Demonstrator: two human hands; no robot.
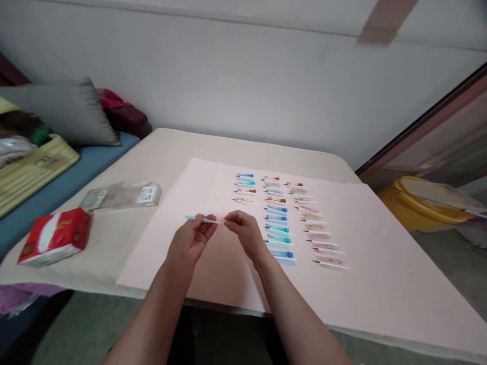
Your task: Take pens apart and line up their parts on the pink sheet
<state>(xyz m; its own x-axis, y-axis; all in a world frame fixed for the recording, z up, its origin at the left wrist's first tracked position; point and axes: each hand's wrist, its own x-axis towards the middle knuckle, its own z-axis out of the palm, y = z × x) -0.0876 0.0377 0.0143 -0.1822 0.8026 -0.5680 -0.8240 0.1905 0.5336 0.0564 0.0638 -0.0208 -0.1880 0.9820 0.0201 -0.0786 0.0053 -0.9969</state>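
My left hand holds a slim pale blue pen barrel between thumb and fingers. A thin white tip sticks out of its right end, toward my other hand. My right hand is just beside that tip, thumb and fingertips pinched together; whatever they hold is too small to make out. To the right, pen parts lie in columns on the pink sheet: blue and turquoise ones, brown-ended ones and pinkish ones, with thin white sticks among them. My right hand partly hides the nearest column.
On the table's left side lie a red tissue pack and a clear plastic bag with a white label. A yellow bucket stands past the right edge. A grey cushion rests on a blue seat at the left. A white wall rises behind.
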